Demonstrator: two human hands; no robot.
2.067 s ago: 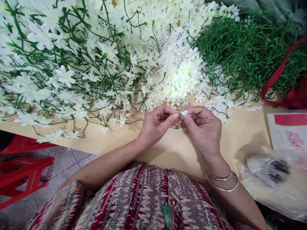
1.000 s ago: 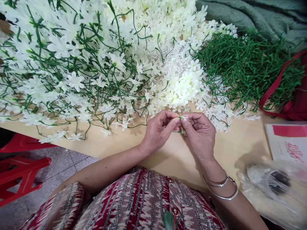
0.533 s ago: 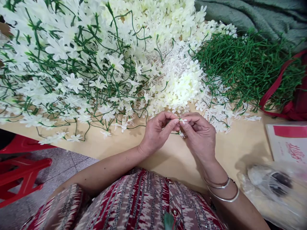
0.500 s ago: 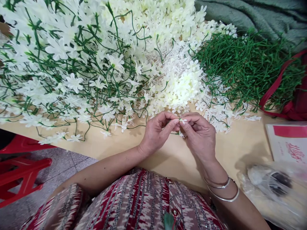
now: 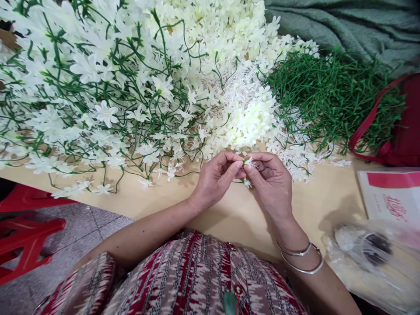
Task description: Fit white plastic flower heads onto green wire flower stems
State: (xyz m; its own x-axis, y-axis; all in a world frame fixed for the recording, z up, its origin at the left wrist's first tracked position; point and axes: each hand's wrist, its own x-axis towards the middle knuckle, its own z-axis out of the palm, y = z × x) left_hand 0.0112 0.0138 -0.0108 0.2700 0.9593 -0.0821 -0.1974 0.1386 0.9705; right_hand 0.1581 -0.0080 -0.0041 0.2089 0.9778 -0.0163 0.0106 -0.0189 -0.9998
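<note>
My left hand (image 5: 213, 179) pinches a thin green plastic stem, its fingers mostly hiding it. Fingertip to fingertip with it, my right hand (image 5: 273, 183) pinches a small white artificial flower (image 5: 250, 162) whose fine white strands point to the right. The flower sits at the stem's green tip. Below the fingers hangs another small white flower (image 5: 247, 183). Just beyond my hands lie loose cream petals (image 5: 252, 118) and thin white stamens (image 5: 293, 153). A heap of green stems (image 5: 328, 94) spreads to the right of these.
Stemmed white flowers (image 5: 106, 113) pile over the left of the table (image 5: 226, 223). At the right are a red bag (image 5: 408, 118), a printed box (image 5: 377, 197) and a clear plastic bag (image 5: 354, 249). Green cloth (image 5: 331, 22) lies behind; a red stool (image 5: 29, 245) stands lower left.
The white flower at my fingertips shows more of its strands now, fanned out to the right. Both hands stay in nearly the same place. The view has shifted slightly.
</note>
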